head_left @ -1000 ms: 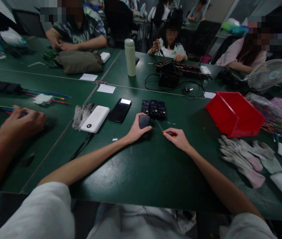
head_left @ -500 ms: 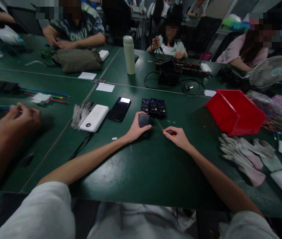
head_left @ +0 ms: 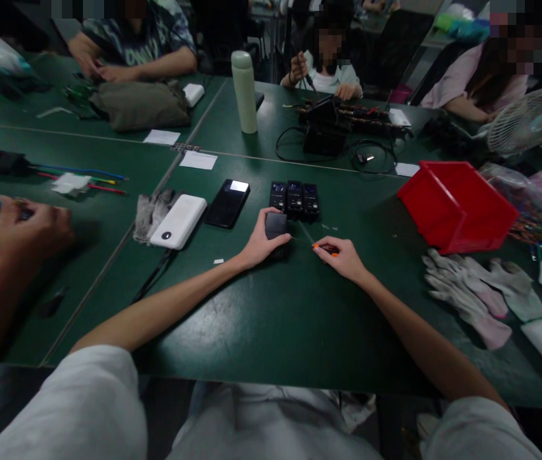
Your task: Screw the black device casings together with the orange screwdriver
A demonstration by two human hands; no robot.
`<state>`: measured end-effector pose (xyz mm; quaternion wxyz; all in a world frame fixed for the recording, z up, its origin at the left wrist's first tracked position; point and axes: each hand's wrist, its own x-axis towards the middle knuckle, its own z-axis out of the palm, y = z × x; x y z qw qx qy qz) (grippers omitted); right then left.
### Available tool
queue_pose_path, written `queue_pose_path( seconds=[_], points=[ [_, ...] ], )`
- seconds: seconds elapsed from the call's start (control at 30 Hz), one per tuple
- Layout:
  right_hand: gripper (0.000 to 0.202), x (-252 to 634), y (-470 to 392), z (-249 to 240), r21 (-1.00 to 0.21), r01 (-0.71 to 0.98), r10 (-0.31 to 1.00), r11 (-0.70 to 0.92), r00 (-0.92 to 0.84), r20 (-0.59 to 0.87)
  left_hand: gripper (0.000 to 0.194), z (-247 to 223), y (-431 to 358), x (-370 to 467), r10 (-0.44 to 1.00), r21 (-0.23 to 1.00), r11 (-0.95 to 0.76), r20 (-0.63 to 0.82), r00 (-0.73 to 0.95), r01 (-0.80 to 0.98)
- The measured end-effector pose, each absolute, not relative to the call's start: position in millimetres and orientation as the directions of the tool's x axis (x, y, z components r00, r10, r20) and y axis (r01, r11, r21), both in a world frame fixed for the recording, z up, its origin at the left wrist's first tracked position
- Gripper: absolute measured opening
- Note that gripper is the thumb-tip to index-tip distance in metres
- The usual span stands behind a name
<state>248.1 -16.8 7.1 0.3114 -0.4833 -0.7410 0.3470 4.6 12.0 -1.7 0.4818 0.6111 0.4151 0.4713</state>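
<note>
My left hand (head_left: 260, 243) is closed around a small dark grey block-shaped device (head_left: 276, 225), its thumb along the near side. In my right hand (head_left: 345, 259) is a slim tool with an orange and black handle (head_left: 327, 250). Its thin end points left toward the device; two fine lines run from it, and I cannot tell what kind of tool it is or whether its tip touches. Just beyond the left hand stand three black devices with small screens (head_left: 294, 197) in a row. Small clear scraps (head_left: 329, 228) lie by them.
Left are a black phone (head_left: 227, 203), a white power bank (head_left: 179, 222) and grey gloves (head_left: 144, 217). Right are a red bin (head_left: 457, 206) and work gloves (head_left: 472, 294). A green bottle (head_left: 244, 92) stands behind. A co-worker's hand (head_left: 29, 233) is at far left; others sit opposite.
The view has shifted slightly, so the table things sit a little higher. Both hands keep their hold, with hardly any movement between them. The co-worker's hand at left has moved slightly left.
</note>
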Motion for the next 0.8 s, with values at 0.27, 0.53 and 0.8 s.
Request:
queue_pose_path(
  seconds=[0.27, 0.53, 0.8],
  points=[
    [0.028, 247.8, -17.0, 7.0, -0.811, 0.497, 0.928, 0.308, -0.345, 0.14, 0.062, -3.4, 13.2, 4.7, 0.959, 0.979, -0.196, 0.179, 0.221, 0.058],
    [0.026, 249.1, -15.9, 3.1, -0.799, 0.506, 0.923, 0.326, -0.354, 0.153, 0.061, -5.3, 14.2, 4.5, 0.951, 0.974, -0.221, 0.204, 0.233, 0.05],
    [0.026, 249.1, -16.1, 3.2, -0.8, 0.504, 0.923, 0.325, -0.353, 0.153, 0.062, -4.7, 13.4, 4.1, 0.952, 0.973, -0.225, 0.206, 0.226, 0.061]
  ],
)
